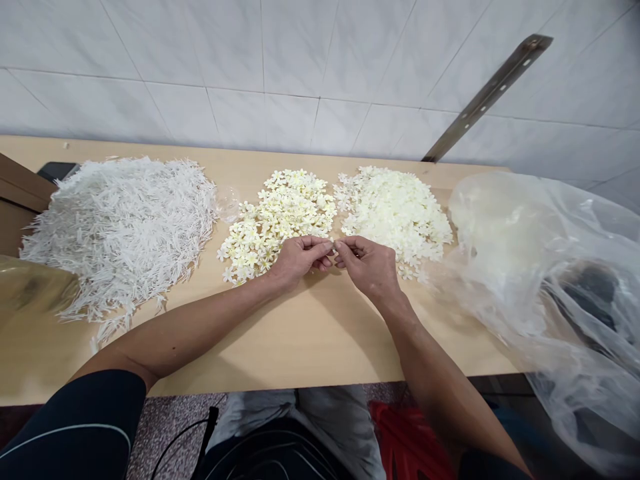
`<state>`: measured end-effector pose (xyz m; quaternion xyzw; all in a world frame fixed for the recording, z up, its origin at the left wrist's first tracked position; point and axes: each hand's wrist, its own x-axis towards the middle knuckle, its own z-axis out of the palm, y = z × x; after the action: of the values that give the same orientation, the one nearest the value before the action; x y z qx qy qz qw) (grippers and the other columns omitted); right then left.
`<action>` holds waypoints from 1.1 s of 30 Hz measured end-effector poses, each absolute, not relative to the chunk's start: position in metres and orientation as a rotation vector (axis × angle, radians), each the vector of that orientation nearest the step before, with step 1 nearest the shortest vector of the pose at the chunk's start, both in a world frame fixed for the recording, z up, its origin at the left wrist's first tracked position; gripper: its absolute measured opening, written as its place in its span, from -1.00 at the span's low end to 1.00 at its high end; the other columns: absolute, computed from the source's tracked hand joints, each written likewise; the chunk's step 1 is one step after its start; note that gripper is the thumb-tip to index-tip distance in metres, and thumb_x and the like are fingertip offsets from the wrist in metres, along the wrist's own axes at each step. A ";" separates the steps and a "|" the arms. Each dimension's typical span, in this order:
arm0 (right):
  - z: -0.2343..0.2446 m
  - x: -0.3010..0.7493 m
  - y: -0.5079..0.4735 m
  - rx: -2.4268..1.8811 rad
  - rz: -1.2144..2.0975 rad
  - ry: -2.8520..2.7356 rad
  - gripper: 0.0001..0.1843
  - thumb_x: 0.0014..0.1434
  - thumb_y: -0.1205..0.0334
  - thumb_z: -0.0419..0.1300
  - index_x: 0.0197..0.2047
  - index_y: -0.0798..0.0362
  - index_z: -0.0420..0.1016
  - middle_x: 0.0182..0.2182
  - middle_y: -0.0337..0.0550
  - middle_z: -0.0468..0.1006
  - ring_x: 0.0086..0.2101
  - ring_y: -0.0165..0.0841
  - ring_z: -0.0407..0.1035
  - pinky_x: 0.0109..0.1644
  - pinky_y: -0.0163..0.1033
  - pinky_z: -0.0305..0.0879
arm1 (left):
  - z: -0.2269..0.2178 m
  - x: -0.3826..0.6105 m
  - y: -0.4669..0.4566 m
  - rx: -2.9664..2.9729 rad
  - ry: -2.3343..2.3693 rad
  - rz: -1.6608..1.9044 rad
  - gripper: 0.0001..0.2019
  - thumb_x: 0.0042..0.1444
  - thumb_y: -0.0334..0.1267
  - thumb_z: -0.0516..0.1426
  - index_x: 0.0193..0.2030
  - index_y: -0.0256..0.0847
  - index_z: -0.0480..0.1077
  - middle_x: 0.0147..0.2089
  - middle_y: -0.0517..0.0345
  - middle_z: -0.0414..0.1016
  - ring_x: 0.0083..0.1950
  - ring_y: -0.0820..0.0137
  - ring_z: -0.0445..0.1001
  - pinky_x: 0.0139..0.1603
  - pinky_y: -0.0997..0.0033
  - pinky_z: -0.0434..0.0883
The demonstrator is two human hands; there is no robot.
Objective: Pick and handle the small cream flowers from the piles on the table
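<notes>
My left hand (306, 256) and my right hand (364, 261) meet fingertip to fingertip above the table, each closed in a pinch. Whatever lies between the fingertips is too small and too covered to make out. Behind and left of my left hand spreads a pile of small artificial flowers (285, 213) with yellowish centres. Beyond my right hand lies a second heap of pale cream flowers (393, 210). Farther left is a large mound of thin white plastic stems (135, 227).
A big clear plastic bag (500, 247) covers the right end of the wooden table (320, 333) and hangs over its front edge. A slotted metal strip (490, 100) leans on the tiled wall. A dark flat object (57, 171) lies at the back left.
</notes>
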<state>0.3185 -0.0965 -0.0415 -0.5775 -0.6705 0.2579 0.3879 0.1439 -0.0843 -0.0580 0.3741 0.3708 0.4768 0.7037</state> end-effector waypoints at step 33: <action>-0.043 0.314 -0.096 -1.508 0.682 -1.619 -0.86 0.25 0.18 0.26 -0.28 0.02 0.62 -0.49 -0.18 0.67 -0.46 -0.25 0.62 -0.36 -0.23 0.53 | -0.053 0.142 -0.084 0.817 0.816 0.972 -0.82 0.04 -0.29 0.37 -0.33 -0.37 0.54 -0.45 -0.02 0.59 -0.48 0.46 0.51 -0.41 0.49 0.46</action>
<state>0.3140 -0.0963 -0.0433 -0.5966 -0.6404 0.2697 0.4014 0.1424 -0.0843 -0.0526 0.3709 0.3704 0.4413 0.7284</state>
